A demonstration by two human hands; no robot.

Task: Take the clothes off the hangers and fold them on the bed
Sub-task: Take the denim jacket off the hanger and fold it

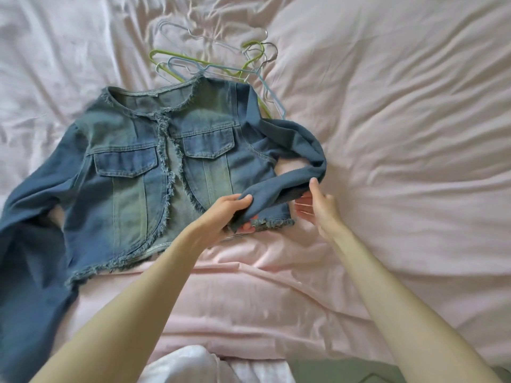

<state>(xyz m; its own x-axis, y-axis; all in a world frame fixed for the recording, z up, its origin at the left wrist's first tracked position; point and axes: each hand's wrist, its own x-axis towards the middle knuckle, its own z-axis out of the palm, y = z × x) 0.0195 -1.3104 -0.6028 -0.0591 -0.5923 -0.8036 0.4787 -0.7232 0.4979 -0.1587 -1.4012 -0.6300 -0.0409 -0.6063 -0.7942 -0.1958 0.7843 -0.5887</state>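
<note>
Head view, nearest first. A white garment (pixel 190 363) and a green one (pixel 345 369) lay at the lower edge, nearer than either wrist. The left hand (pixel 221 214) gripped the cuff end of the right-side sleeve (pixel 284 183), thumb on top and fingers (pixel 246 226) curled beneath, pinching the cloth against the frayed hem. The right hand (pixel 318 205) stood just beside it, thumb touching the sleeve's lower edge, the other fingers loosely extended under the fabric; whether they bore on it could not be told. Beyond the fingertips the denim jacket (pixel 138 167) lay face-up and flat on the pink bed sheet (pixel 401 134), already off its hanger, the far sleeve trailing off to the left. Farther still, past the collar, empty hangers (pixel 210 59) lay in a loose heap.

Judgement: the denim looked moderately heavy and fairly stiff, likely to hold a crease and not slip. Cuffs, shoulder seams and hem corners appeared the best holds; the frayed edges might snag.
</note>
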